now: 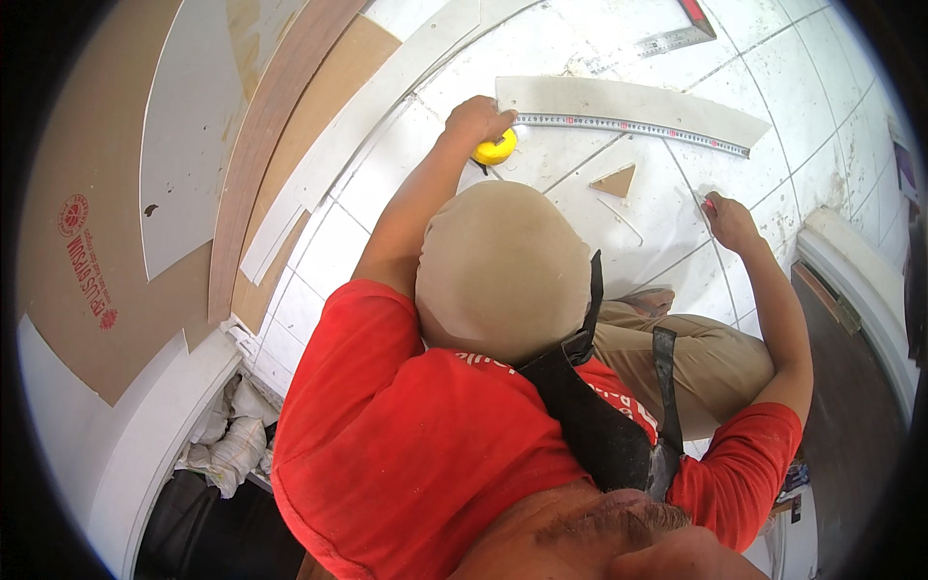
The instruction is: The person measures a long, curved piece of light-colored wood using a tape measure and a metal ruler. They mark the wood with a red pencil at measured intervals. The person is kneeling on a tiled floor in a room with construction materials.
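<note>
A pale board strip [619, 97] lies on the white tiled floor, tapering toward its right end. Along its near edge runs the extended blade of a tape measure [495, 147] with a yellow case. My left hand [478, 123] is closed at the strip's left end, its thumb over the blade where it leaves the case. Lower right of the strip, apart from it, my right hand [732, 222] is closed around a small thing with a red end, mostly hidden by the fingers. Between my hands lies a small brown triangular offcut [615, 181], with a thin pale sliver [622, 221] nearer me.
Large boards [126, 232] and long strips [362, 130] lean or lie along the left. A try square [681, 39] with a red part rests at the far right. White sacks [235, 449] sit lower left. A white door frame [855, 280] stands at the right.
</note>
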A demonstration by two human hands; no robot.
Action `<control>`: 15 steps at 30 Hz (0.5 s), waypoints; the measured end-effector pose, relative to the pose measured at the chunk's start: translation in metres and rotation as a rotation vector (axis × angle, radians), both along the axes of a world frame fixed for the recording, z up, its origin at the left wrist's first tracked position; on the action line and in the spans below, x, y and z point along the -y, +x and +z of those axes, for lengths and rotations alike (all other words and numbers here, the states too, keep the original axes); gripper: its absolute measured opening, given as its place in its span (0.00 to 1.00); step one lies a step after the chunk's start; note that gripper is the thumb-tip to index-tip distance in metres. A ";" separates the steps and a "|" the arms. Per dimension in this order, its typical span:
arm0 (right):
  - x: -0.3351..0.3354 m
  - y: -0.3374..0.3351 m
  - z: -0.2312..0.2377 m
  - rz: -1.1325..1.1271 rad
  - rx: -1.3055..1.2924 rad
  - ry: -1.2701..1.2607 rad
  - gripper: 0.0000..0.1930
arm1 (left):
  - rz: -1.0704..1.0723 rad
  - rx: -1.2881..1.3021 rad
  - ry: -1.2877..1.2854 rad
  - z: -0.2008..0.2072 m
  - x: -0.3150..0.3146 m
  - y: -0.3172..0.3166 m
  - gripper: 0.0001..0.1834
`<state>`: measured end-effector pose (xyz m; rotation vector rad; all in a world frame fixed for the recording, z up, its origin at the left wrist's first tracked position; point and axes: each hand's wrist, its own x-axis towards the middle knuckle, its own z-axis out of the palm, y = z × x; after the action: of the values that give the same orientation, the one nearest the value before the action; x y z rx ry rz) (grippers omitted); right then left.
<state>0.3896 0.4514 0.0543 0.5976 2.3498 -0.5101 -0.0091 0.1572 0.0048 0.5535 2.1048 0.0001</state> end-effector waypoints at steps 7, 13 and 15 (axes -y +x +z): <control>0.002 -0.003 0.002 0.005 -0.019 -0.002 0.14 | 0.010 -0.031 0.024 -0.001 0.002 0.002 0.35; 0.000 0.000 0.002 0.026 -0.066 -0.002 0.14 | -0.007 -0.058 0.013 -0.002 0.000 0.003 0.35; -0.001 -0.001 0.002 0.027 -0.019 0.014 0.14 | -0.005 -0.051 0.010 -0.002 0.000 0.003 0.35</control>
<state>0.3890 0.4528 0.0559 0.5688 2.3785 -0.4892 -0.0061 0.1570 0.0024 0.5704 2.1537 -0.0066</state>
